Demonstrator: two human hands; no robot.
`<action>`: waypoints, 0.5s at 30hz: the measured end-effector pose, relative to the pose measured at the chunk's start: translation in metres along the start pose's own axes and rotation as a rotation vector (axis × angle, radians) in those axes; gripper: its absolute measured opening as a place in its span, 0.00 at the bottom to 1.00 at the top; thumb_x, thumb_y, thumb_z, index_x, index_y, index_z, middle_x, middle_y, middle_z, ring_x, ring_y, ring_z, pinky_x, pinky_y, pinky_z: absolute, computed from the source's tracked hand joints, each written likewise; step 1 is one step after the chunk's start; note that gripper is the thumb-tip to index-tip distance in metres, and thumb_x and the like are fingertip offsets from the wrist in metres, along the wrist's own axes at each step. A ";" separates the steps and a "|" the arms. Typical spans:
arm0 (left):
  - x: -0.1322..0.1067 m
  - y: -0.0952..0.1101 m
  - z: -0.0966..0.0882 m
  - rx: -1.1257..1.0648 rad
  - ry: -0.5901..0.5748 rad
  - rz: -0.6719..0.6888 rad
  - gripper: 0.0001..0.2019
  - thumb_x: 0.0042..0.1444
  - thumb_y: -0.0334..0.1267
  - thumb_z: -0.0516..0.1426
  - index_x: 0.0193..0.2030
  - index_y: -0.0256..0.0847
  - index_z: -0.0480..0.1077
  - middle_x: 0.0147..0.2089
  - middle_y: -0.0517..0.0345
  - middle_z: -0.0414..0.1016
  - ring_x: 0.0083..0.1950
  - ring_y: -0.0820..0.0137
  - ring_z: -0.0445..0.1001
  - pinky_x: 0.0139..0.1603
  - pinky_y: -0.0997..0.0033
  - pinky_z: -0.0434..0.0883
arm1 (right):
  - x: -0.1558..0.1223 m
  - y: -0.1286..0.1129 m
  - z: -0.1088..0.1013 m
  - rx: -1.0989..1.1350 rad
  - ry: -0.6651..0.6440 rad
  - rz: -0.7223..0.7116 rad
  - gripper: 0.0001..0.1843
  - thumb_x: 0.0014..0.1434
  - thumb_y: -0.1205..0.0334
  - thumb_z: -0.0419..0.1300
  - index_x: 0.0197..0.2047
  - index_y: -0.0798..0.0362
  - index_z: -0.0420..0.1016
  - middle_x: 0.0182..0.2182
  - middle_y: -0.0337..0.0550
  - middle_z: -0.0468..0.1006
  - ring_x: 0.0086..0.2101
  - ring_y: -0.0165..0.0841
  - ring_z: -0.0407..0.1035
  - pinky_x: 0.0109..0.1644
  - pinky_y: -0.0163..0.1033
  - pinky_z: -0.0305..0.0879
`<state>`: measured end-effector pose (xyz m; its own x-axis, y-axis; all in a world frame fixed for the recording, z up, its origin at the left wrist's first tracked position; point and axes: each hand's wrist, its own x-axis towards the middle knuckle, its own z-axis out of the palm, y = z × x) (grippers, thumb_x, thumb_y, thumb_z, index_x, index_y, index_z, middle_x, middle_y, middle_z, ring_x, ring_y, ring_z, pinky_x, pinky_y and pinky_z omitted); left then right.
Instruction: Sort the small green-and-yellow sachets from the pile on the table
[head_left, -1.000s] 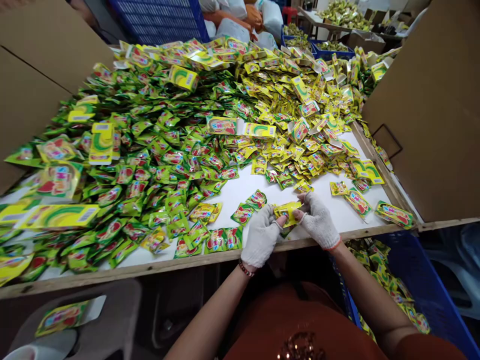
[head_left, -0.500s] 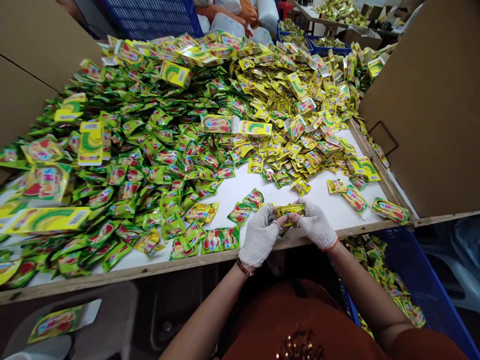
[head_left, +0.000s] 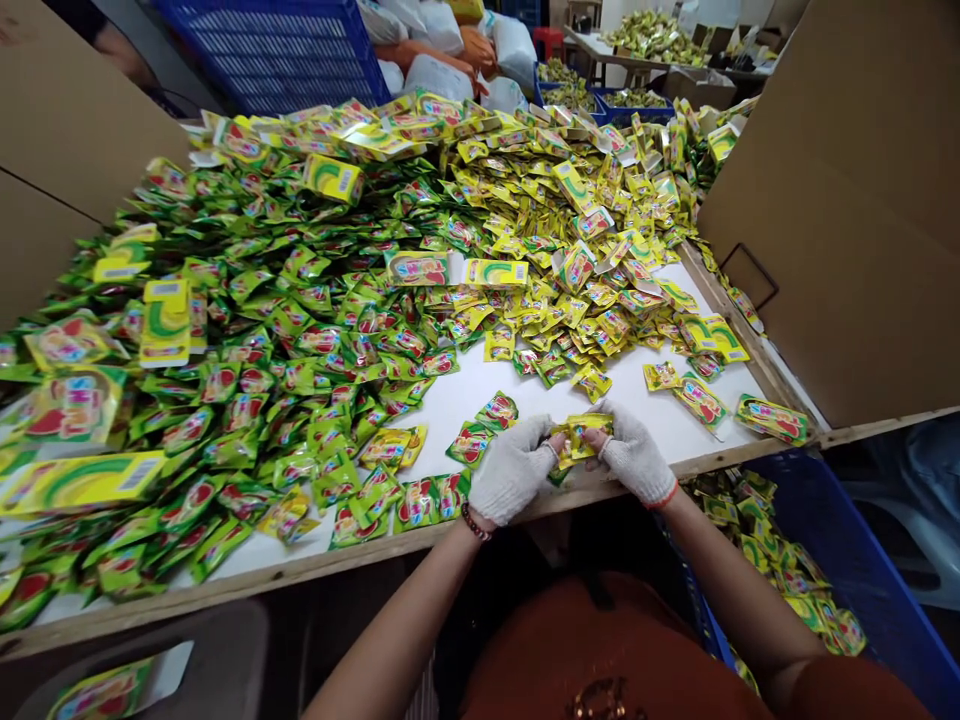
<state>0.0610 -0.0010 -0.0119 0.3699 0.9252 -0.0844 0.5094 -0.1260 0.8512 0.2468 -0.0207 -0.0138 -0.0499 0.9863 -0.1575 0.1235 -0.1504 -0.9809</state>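
**A:** Where is the bunch (head_left: 581, 434) of packets?

**B:** Just above the near edge of the table (head_left: 480, 385), between the left hand (head_left: 514, 480) and right hand (head_left: 636, 462). Both grips are narrow, with gloved thumb and fingertips closed on the two ends of the bunch.

**A:** How would it handle?

**B:** Light and soft, I'd judge. The glossy film looks slippery, so the packets could slide against each other. The flat seams at the ends seem the surest hold.

**A:** And the room around it?

**B:** A bare white patch lies ahead of the hands. The pile (head_left: 285, 330) crowds it on the left and behind. Cardboard (head_left: 847, 220) walls off the right side. A blue crate (head_left: 840, 540) with more packets sits below the table edge, near the right forearm.
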 end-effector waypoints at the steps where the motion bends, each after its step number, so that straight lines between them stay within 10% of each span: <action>1: 0.004 0.001 -0.002 0.084 -0.001 0.011 0.13 0.62 0.44 0.50 0.29 0.41 0.66 0.27 0.61 0.69 0.31 0.70 0.67 0.33 0.71 0.61 | 0.002 0.001 -0.003 -0.079 0.070 -0.031 0.18 0.56 0.51 0.64 0.44 0.52 0.69 0.33 0.40 0.77 0.24 0.30 0.72 0.24 0.34 0.71; 9: 0.092 -0.002 -0.021 0.561 0.204 0.126 0.07 0.58 0.35 0.55 0.42 0.42 0.71 0.50 0.49 0.75 0.52 0.59 0.71 0.51 0.63 0.65 | 0.007 0.016 -0.025 -0.220 0.210 -0.099 0.14 0.61 0.53 0.56 0.46 0.53 0.70 0.24 0.36 0.75 0.18 0.28 0.68 0.23 0.33 0.66; 15: 0.123 -0.012 -0.027 0.463 0.269 0.084 0.05 0.57 0.34 0.52 0.33 0.41 0.70 0.41 0.49 0.76 0.49 0.58 0.73 0.51 0.60 0.67 | 0.004 0.014 -0.018 -0.089 0.171 -0.093 0.15 0.59 0.52 0.59 0.45 0.52 0.72 0.32 0.41 0.79 0.25 0.30 0.72 0.29 0.36 0.72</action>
<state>0.0800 0.1241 -0.0184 0.2430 0.9565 0.1613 0.7980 -0.2917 0.5274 0.2663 -0.0173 -0.0261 0.1027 0.9940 -0.0377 0.2135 -0.0590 -0.9752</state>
